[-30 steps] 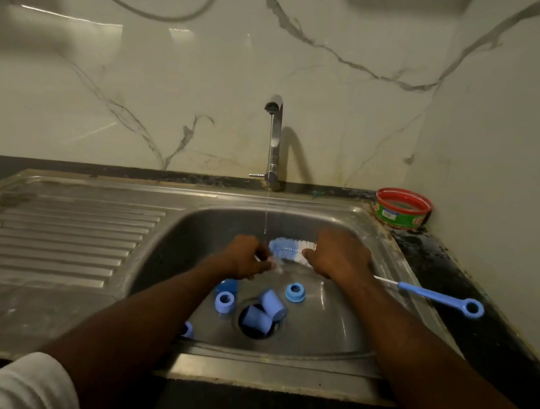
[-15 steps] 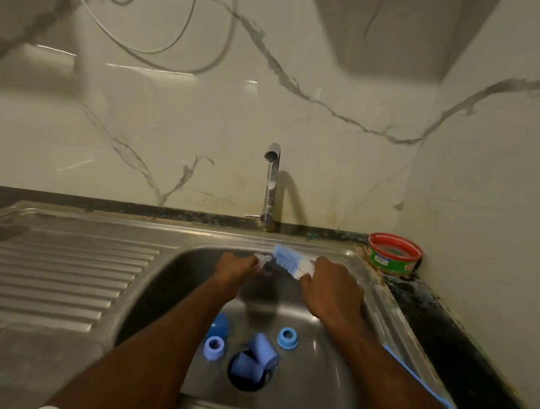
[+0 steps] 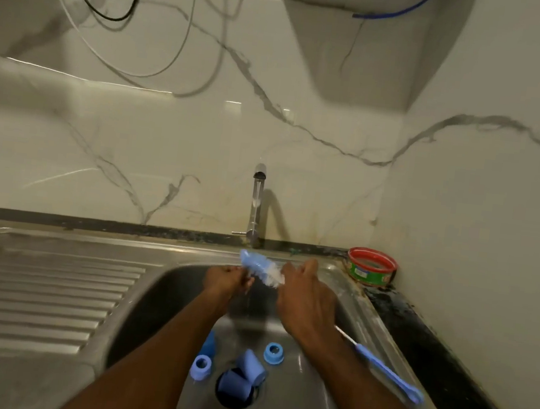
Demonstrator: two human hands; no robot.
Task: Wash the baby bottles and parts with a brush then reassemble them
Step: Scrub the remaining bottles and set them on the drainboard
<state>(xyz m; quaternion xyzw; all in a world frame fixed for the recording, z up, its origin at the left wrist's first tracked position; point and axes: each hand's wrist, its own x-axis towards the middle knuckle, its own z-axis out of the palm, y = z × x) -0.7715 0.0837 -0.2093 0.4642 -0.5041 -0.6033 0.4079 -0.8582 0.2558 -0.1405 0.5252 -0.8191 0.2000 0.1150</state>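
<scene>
Right hand [image 3: 306, 304]: grasps wire-stemmed, blue-handled bristle bottle brush [image 3: 261, 268].
Left hand [image 3: 226, 278]: fingers curled; contents indiscernible.
Steel sink [image 3: 358, 318]: blue plastic rings [image 3: 201, 366], caps [image 3: 251, 368].

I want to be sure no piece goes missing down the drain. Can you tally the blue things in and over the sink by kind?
Brush: 1, held by the right hand
Rings: 2
Caps: 2, the second over the drain hole
Part by the left basin wall, kind unclear: 1
Total: 6
</scene>
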